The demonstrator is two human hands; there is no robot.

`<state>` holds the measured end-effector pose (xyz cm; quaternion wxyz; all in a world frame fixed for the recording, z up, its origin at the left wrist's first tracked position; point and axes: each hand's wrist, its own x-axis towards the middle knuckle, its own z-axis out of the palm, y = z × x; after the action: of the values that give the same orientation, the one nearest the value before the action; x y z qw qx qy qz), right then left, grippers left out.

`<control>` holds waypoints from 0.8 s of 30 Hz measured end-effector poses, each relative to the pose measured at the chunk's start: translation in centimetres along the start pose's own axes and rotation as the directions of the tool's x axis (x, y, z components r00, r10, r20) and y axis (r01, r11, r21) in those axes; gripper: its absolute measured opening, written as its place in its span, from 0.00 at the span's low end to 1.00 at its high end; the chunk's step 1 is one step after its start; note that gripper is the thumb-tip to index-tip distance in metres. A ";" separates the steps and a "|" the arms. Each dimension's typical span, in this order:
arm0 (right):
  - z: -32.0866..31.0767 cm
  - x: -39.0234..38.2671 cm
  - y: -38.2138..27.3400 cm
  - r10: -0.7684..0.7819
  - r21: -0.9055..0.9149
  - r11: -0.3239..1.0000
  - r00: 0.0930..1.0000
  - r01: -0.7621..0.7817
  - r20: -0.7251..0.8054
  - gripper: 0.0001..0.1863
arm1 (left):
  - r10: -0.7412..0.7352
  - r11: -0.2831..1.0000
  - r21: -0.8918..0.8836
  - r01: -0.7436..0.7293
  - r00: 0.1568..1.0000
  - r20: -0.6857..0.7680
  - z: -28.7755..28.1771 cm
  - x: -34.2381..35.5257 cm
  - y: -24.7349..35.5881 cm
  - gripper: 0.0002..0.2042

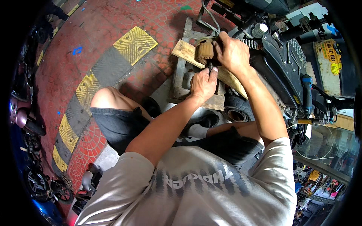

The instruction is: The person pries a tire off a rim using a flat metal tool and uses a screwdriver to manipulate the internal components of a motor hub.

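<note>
A round, tan-brown drum with a ribbed side point(205, 50) rests at a wooden plank point(184, 51) on a low wooden stand point(179, 77). My right hand point(234, 52) is bent over the drum's right side, thumb against it; its other fingers are partly hidden. Just below, my left hand point(203, 83) is closed round a slim dark piece point(210, 67) that points up at the drum's lower edge. Most of that piece is covered by my fingers, so I cannot tell its kind. A grey cable point(215, 24) runs up behind the drum.
A tyre on a rim point(238, 109) lies beside the stand. At the right are a black scooter point(279, 64) with a coil spring point(252, 43), a blue-handled tool point(307, 90) and a glass case point(320, 145). A yellow-and-black speed bump point(109, 62) crosses the red paving at the left.
</note>
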<state>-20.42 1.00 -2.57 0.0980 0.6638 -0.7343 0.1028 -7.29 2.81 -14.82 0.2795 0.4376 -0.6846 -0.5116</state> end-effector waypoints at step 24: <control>-1.4 -1.0 -0.3 -0.004 0.030 1.000 0.989 -0.001 0.148 0.13 | 0.035 0.997 0.074 -0.031 0.998 -0.048 0.3 0.0 -0.5 0.22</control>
<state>-20.05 2.30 -1.45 0.0333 0.6715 -0.7374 0.0640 -7.41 2.87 -15.43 0.2882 0.4488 -0.7030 -0.4705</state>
